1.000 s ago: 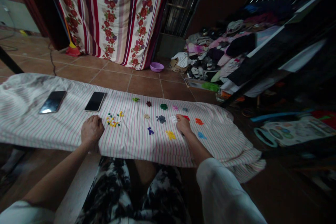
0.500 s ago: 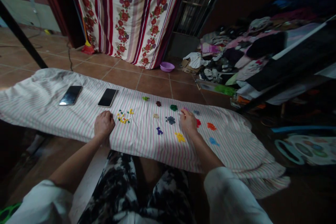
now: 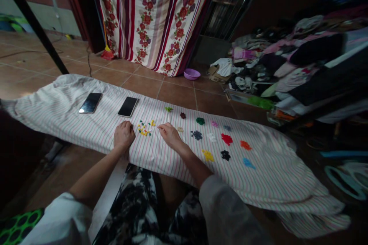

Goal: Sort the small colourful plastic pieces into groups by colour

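Observation:
My left hand rests on the striped cloth in a closed fist, its fingers curled under so that the inside is hidden. Just right of it lies a loose cluster of small yellow and green pieces. My right hand is pinched, its fingertips at the right side of this cluster; a tiny pale piece seems to be at the tips, too small to name. Beside the right hand are a beige pile and a dark grey pile. A light green pile lies beyond it.
More small piles lie to the right: red, yellow, black, orange and blue. Two phones, one farther left and one nearer, lie on the cloth. A purple basin stands on the floor.
My right hand has moved left from among the coloured piles to the yellow and green cluster, uncovering the white and black piles. My left hand stays beside the cluster. The view has shifted slightly.

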### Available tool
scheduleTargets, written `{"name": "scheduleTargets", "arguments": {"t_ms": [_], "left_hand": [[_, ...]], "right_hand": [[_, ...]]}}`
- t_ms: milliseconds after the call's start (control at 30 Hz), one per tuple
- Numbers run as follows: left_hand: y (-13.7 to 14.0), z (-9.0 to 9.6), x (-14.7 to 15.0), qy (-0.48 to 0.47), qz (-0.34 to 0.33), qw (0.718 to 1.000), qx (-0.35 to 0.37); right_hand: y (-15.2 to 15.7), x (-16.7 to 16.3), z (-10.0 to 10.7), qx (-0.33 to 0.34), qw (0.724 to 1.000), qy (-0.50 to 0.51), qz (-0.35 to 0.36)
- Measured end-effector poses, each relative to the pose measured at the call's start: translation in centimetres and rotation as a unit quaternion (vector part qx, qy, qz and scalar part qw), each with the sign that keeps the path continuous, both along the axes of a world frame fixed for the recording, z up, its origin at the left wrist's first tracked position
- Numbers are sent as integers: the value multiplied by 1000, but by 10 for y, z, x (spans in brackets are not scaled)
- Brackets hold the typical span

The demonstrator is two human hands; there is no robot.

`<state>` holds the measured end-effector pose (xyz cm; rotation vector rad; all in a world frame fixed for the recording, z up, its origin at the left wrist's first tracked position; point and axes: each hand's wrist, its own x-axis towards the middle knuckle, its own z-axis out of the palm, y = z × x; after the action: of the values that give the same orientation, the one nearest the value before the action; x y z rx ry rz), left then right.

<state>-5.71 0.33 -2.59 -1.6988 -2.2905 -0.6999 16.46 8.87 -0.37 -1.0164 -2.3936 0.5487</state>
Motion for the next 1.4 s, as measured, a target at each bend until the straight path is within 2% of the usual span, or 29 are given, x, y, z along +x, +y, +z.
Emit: {"name": "scheduleTargets", "arguments": {"t_ms": [167, 333, 633, 800, 967, 1100, 1233, 1400], "left_hand": [[0, 0, 0, -3, -3, 1000, -2], [-1, 3, 1, -14, -3, 1000, -10], [-2, 3, 1, -12, -5, 1000, -2], [-2, 2, 1, -5, -5, 1000, 0], [-3, 5, 1, -4, -10, 1000, -5], [-3, 6, 1, 4, -12, 1000, -4], [-4, 7, 2, 11, -11, 1000, -6], [-5, 8, 3, 2, -12, 1000, -1]], "right_hand": [[-6, -33, -8, -35, 998, -61, 2], [-9, -40, -7, -42, 995, -94, -20], [-20, -41, -17, -26, 997, -28, -66], [-18, -32, -19, -37, 996, 43, -70], [-13, -9, -13, -46, 990, 106, -83], [-5, 21, -1, -31, 980, 149, -130], [7, 63, 12, -29, 966, 166, -196], [17, 127, 19, 26, 947, 124, -296]]}}
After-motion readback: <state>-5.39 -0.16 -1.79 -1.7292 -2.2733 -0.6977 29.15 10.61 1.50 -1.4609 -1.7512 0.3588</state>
